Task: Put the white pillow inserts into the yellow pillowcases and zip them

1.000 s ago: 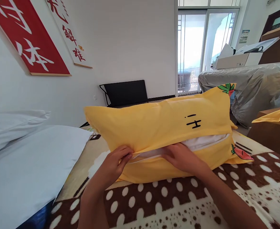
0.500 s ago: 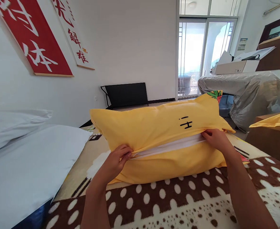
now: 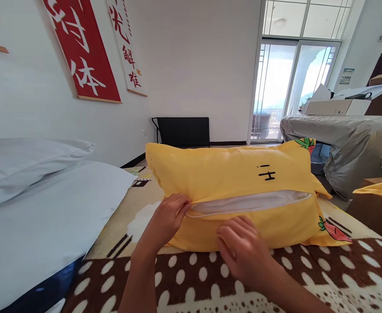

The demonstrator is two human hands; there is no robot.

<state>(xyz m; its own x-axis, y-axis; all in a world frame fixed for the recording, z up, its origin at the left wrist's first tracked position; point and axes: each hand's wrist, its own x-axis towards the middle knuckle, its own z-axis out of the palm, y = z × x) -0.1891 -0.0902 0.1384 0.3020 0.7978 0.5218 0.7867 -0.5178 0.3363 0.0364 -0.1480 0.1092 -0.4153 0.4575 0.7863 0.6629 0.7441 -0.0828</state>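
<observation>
A yellow pillowcase point(image 3: 217, 169) with "Hi" and strawberry prints lies in front of me, filled out by a white pillow point(image 3: 252, 201) that shows through its long slit. At the slit's left end, my left hand point(image 3: 173, 215) pinches the edge of the fabric. My right hand point(image 3: 243, 248) is in front of the lower part of the pillowcase, fingers curled and slightly blurred. Whether it touches the cloth or holds anything is hard to see.
White pillows point(image 3: 47, 208) are piled at the left. Beneath everything spreads a brown and cream patterned blanket point(image 3: 191, 274). At the right are a cardboard box point(image 3: 370, 213) with yellow cloth point(image 3: 380, 188) on it and a plastic-covered table point(image 3: 340, 130).
My right hand has left the slit's right end and moved left and down. The slit's right part now gapes wider. My left hand keeps its pinch. The view has turned slightly left.
</observation>
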